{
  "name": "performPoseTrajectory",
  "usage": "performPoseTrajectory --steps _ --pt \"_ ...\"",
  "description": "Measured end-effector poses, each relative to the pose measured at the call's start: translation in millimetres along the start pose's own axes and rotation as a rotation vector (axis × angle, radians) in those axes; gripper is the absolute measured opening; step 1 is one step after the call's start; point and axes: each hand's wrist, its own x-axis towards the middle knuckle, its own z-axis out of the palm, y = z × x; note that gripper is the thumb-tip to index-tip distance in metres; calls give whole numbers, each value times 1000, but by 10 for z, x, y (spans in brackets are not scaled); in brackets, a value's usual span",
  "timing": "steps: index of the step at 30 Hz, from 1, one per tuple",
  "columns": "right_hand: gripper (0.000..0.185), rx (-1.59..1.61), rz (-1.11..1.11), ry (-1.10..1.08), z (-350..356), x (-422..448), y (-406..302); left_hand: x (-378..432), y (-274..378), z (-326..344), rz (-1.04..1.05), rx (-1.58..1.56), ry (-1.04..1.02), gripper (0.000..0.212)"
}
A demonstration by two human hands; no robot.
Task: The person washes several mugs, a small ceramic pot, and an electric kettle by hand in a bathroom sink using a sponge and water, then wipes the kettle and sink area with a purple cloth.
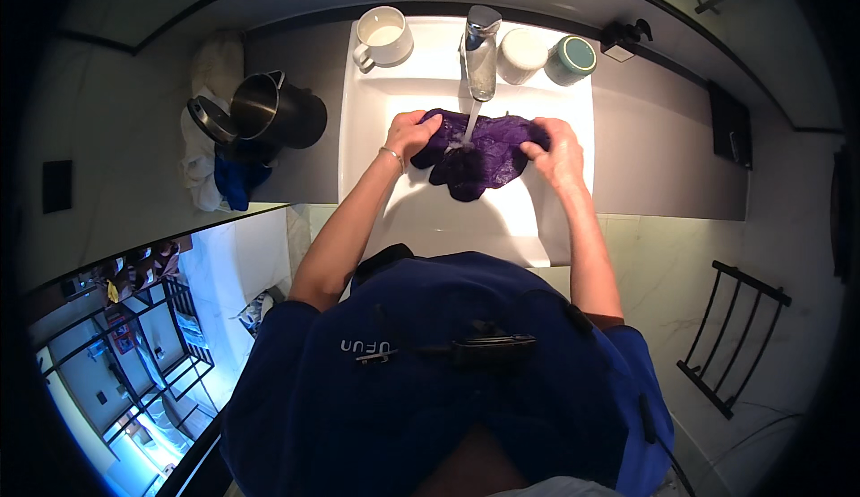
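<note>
A wet purple cloth [500,151] is spread between my two hands over the basin of a white sink [463,228]. My left hand [413,136] pinches its left end, thumb on top. At the opposite end, my right hand [556,151] grips the fabric between thumb and fingers. Water runs from the chrome faucet [482,60] onto the cloth, left of its middle, and splashes there. The cloth's lower edge hangs in folds towards me. The fingers beneath the fabric are partly hidden.
Along the sink's back ledge stand a white mug [384,37], a white jar [523,57] and a green-lidded jar [571,60]. A dark kettle [285,111] with its lid open is on the left counter beside white and blue cloths [238,178]. A black soap dispenser [621,39] stands back right.
</note>
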Motion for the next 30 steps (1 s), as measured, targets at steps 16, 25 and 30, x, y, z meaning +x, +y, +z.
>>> performPoseTrajectory --steps 16,25,30 --pt "39 -278 -194 -736 1005 747 -465 -1537 1020 -368 490 -330 -122 14" --pt "41 410 -104 -351 578 293 -90 -935 -413 -442 106 159 114 66" --pt "47 1069 67 -554 288 -213 -739 -697 -407 30 -418 -920 -349 75"
